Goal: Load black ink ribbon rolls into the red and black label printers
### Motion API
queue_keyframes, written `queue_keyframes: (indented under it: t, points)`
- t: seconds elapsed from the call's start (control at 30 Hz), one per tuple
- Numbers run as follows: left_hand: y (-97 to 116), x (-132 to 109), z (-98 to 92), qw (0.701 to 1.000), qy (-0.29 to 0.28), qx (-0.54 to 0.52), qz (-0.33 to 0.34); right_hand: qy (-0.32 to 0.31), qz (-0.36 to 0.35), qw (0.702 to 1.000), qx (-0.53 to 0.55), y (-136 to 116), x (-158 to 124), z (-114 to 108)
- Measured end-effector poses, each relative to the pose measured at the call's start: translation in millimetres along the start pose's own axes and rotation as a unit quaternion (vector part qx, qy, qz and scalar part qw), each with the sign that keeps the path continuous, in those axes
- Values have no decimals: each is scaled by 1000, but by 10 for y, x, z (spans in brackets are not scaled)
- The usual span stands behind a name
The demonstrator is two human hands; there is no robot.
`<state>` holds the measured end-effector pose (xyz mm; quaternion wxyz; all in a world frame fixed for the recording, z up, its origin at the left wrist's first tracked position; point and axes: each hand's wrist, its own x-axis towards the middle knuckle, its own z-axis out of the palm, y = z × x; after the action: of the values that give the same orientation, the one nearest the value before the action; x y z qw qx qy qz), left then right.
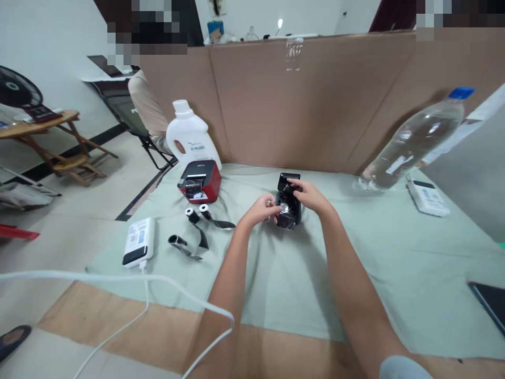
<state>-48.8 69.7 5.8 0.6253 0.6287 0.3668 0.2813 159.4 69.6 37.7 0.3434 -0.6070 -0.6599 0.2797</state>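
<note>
A small black printer [291,218] sits mid-table with its lid [288,180] raised and a shiny, dark, film-like material at its front. My left hand [261,211] is closed at its left side, fingers curled and thumb reaching over the opening. From the right, my right hand [311,197] bends its fingers over the opening, with the forefinger near the raised lid. What lies between those fingertips is too small to make out. To the left lie a few small rolls, one a white-cored roll [192,215], with loose black strips [223,224] trailing from them.
A red-and-black printer [213,184] stands before a white jug [193,134]. Power banks lie left [139,239] and right [429,198]; a white cable [147,295] crosses the front left. A tilted water bottle [418,142] leans on the cardboard wall [311,105]. A person's sleeve [145,100] shows behind.
</note>
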Motion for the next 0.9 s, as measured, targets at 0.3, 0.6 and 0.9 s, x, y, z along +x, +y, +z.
queue_keyframes:
  t: [0.3, 0.6, 0.9]
  points:
    - [47, -22, 81, 994, -55, 95, -6, 29, -27, 992, -116, 165, 43, 201]
    - [164, -38, 163, 992, -64, 85, -69, 185, 2, 957, -224, 242, 56, 369]
    - [237, -125, 184, 977, -151, 80, -124, 189, -62, 979, -41, 327, 187, 171]
